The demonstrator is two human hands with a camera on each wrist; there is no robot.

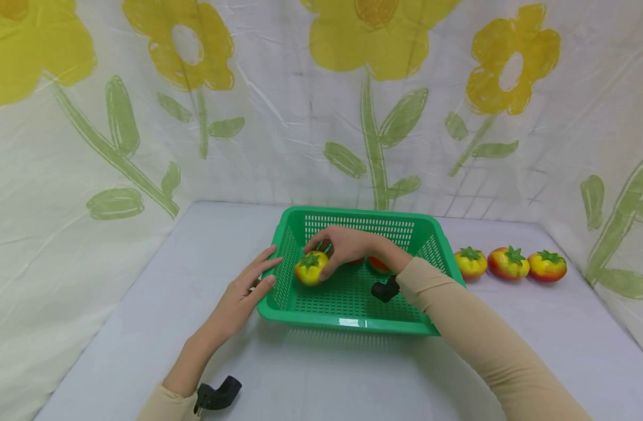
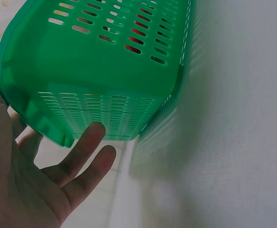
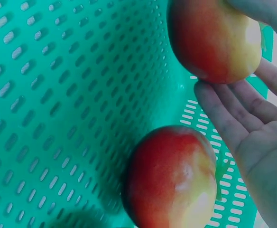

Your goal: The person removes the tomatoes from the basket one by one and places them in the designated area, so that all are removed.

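Note:
A green plastic basket (image 1: pixel 321 323) with slotted walls stands mid-table. Inside its left part, my right hand (image 1: pixel 346 242) holds a yellow-and-red tomato (image 1: pixel 307 272) with a green leafy cap between thumb and fingers. The right wrist view shows this tomato (image 3: pixel 212 42) just off the basket floor, with a second tomato (image 3: pixel 169 178) lying nearby. Another red fruit (image 1: pixel 378 265) is partly hidden behind my right wrist. My left hand (image 1: pixel 242 295) rests at the basket's left rim, fingers spread and fairly straight; in the left wrist view, two fingertips extend beside the basket wall (image 2: pixel 96 71).
Outside the basket on the right, a row of three tomatoes (image 1: pixel 508 263) sits on the pale table (image 1: pixel 537 327). A white curtain (image 1: pixel 279 134) printed with yellow flowers hangs behind and along the sides. Black wrist mounts (image 1: pixel 218 394) stick out from both sleeves.

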